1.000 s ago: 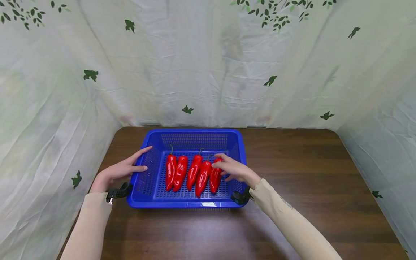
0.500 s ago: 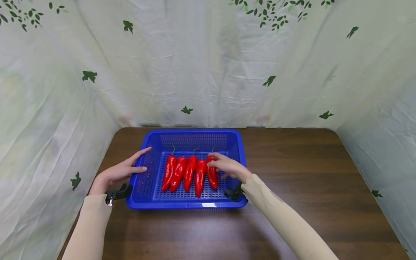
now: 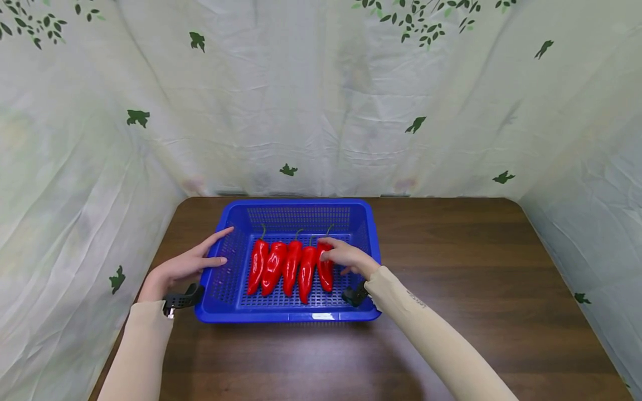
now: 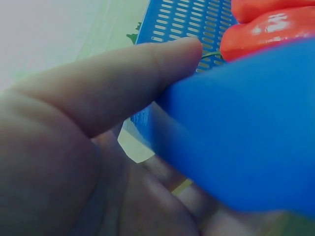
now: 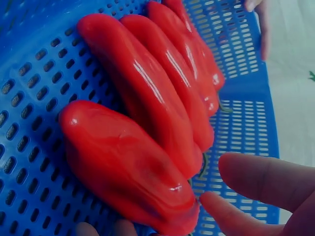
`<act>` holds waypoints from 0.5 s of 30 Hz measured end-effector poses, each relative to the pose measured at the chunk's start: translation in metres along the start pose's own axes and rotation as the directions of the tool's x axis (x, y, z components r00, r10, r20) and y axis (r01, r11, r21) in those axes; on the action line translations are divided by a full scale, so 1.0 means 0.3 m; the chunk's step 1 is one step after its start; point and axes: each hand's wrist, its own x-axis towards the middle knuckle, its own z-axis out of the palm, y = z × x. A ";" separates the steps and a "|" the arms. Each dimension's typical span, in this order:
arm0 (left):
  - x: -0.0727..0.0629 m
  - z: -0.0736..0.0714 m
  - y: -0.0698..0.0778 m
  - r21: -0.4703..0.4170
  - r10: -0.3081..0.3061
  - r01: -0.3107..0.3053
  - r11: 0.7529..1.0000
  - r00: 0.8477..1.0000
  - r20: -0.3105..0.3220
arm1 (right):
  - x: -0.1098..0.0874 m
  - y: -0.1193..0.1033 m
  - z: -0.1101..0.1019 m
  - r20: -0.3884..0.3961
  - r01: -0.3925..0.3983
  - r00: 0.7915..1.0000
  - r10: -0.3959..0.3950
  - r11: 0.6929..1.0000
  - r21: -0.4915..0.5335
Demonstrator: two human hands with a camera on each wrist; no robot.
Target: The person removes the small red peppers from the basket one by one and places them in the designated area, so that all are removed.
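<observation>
A blue plastic basket [image 3: 251,318] with slotted sides stands on the table, holding several glossy red peppers [image 3: 273,270] with green stems, lined up side by side. My left hand [image 3: 186,264] holds the basket's left rim, thumb inside and fingers on the outer side, partly hidden behind the rim in the left wrist view. Inside the basket, my right hand [image 3: 349,257] is at the rightmost pepper [image 5: 128,162]. Its thumb and index finger lie apart near the stem end, while other fingertips [image 5: 125,227] show along the pepper's outer side.
The brown wooden table [image 3: 466,289] extends to the right and in front of the basket. A pale cloth curtain [image 3: 321,100] with leaf prints hangs behind and at both sides.
My right hand has moved left, and the rightmost pepper has shifted left with it. The peppers now lie closer together. My left hand and the basket have stayed in place.
</observation>
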 end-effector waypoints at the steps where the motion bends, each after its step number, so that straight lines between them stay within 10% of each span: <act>1: 0.000 0.000 0.000 -0.002 0.002 -0.002 1.000 1.000 0.001 | 0.003 -0.001 0.002 -0.002 -0.002 1.000 0.002 1.000 -0.006; 15: 0.004 -0.001 -0.004 0.004 0.004 -0.004 1.000 1.000 0.001 | 0.019 -0.001 0.016 -0.026 0.047 0.999 -0.047 0.999 -0.011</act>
